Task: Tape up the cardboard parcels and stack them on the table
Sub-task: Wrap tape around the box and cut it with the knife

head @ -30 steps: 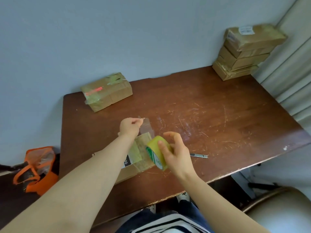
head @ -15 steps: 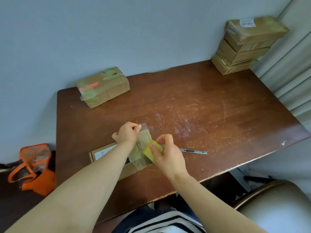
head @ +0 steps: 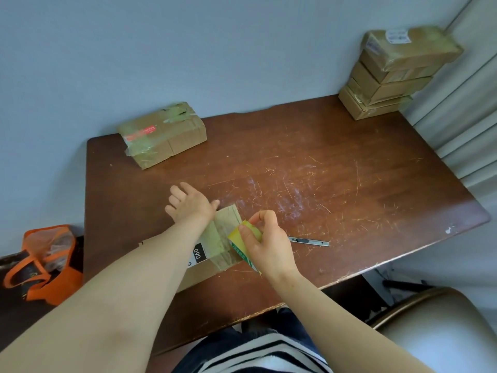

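Cardboard parcel (head: 215,243) lies on the table (head: 322,170) under both hands. The left hand (head: 191,204), fingers spread flat, presses its far end. Just right of it, the right hand (head: 265,242) grips the yellow tape roll (head: 239,239) against the parcel. A utility knife (head: 309,241) lies right of that grip.

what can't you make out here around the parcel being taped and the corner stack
All in the head view:
- Parcel: most of its top and printed label hidden by the left hand and forearm.
- Tape roll: mostly covered by the right hand; whether the strip is cut is unclear.
- Stack: top label too small to read.
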